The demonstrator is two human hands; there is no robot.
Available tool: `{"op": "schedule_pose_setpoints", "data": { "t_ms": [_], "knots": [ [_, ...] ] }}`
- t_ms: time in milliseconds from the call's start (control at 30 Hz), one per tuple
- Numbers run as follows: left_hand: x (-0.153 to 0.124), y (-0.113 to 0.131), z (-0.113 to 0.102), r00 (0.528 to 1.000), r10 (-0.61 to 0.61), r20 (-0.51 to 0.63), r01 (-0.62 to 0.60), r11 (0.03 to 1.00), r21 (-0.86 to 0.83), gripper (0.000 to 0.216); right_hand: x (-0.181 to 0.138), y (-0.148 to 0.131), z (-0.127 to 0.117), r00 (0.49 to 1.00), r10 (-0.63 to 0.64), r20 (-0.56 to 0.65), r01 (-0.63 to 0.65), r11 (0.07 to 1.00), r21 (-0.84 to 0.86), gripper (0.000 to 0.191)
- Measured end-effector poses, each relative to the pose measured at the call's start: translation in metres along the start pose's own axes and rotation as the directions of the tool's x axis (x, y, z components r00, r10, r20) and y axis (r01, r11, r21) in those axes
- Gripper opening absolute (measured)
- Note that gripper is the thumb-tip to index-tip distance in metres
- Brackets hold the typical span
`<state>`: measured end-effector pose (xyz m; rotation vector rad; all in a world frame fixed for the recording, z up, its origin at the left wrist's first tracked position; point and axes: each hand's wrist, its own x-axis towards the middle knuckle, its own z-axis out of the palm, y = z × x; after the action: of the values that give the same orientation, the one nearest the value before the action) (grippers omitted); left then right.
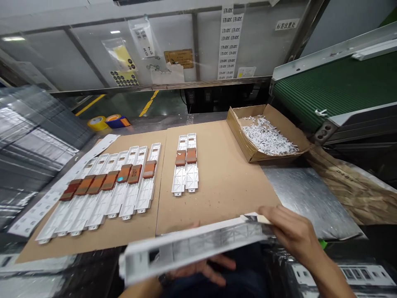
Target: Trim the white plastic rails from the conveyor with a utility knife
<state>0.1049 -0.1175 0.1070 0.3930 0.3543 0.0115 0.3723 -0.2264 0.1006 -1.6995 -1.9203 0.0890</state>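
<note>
Both my hands hold a stack of long white plastic strips edge-on near the bottom of the view. My right hand grips its right end, fingers curled over the top. My left hand supports the stack from underneath, fingers partly hidden. On the cardboard sheets lie more white strips with brown pads: a row of several on the left and a pair in the middle.
An open cardboard box of small white pieces sits at the back right. A green conveyor belt runs at the right. Tape rolls lie at the back left. A long white label strip borders the left row. A metal sheet lies right.
</note>
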Motion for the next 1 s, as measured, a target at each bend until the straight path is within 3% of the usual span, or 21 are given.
{"op": "schedule_pose_setpoints", "data": {
  "t_ms": [67, 133, 233, 300, 367, 433, 500, 567, 633, 1000],
  "knots": [
    [0.0, -0.005, -0.003, 0.981, -0.184, 0.067, 0.177, 0.979, 0.103, 0.047, 0.019, 0.001, -0.008, 0.995, -0.104, -0.004, 0.103, 0.991, -0.085, 0.025],
    [0.005, -0.014, -0.006, 0.979, -0.202, 0.017, 0.198, 0.971, 0.137, 0.039, 0.036, -0.004, -0.011, 0.985, -0.171, -0.012, 0.167, 0.974, -0.154, 0.026],
    [0.014, -0.027, -0.01, 0.984, -0.016, -0.175, 0.041, 0.989, 0.142, 0.035, 0.047, -0.02, -0.007, 0.98, -0.106, -0.166, 0.082, 0.986, -0.146, 0.025],
    [0.02, -0.031, -0.013, 0.961, 0.122, -0.247, -0.099, 0.99, 0.104, 0.048, 0.042, -0.038, -0.001, 0.935, 0.05, -0.352, -0.084, 0.993, -0.082, 0.025],
    [0.024, -0.031, -0.015, 0.92, 0.262, -0.292, -0.268, 0.963, 0.018, 0.061, 0.03, -0.061, 0.011, 0.883, 0.19, -0.428, -0.219, 0.975, -0.02, 0.025],
    [0.028, -0.028, -0.015, 0.832, 0.421, -0.36, -0.464, 0.885, -0.039, 0.061, 0.014, -0.088, 0.031, 0.918, 0.229, -0.323, -0.232, 0.972, 0.028, 0.025],
    [0.031, -0.022, -0.011, 0.706, 0.548, -0.449, -0.633, 0.772, -0.053, 0.05, -0.001, -0.114, 0.056, 0.968, 0.177, -0.179, -0.167, 0.984, 0.07, 0.026],
    [0.035, -0.017, -0.004, 0.575, 0.63, -0.522, -0.758, 0.65, -0.051, 0.04, -0.011, -0.133, 0.08, 0.975, 0.158, -0.158, -0.155, 0.987, 0.029, 0.03],
    [0.038, -0.014, 0.002, 0.487, 0.677, -0.552, -0.821, 0.57, -0.026, 0.036, -0.015, -0.143, 0.096, 0.973, 0.146, -0.18, -0.161, 0.985, -0.068, 0.032],
    [0.039, -0.018, 0.016, 0.393, 0.731, -0.559, -0.861, 0.505, 0.055, 0.04, 0.002, -0.142, 0.091, 0.996, 0.006, -0.086, -0.03, 0.958, -0.285, 0.025]
  ]
}}
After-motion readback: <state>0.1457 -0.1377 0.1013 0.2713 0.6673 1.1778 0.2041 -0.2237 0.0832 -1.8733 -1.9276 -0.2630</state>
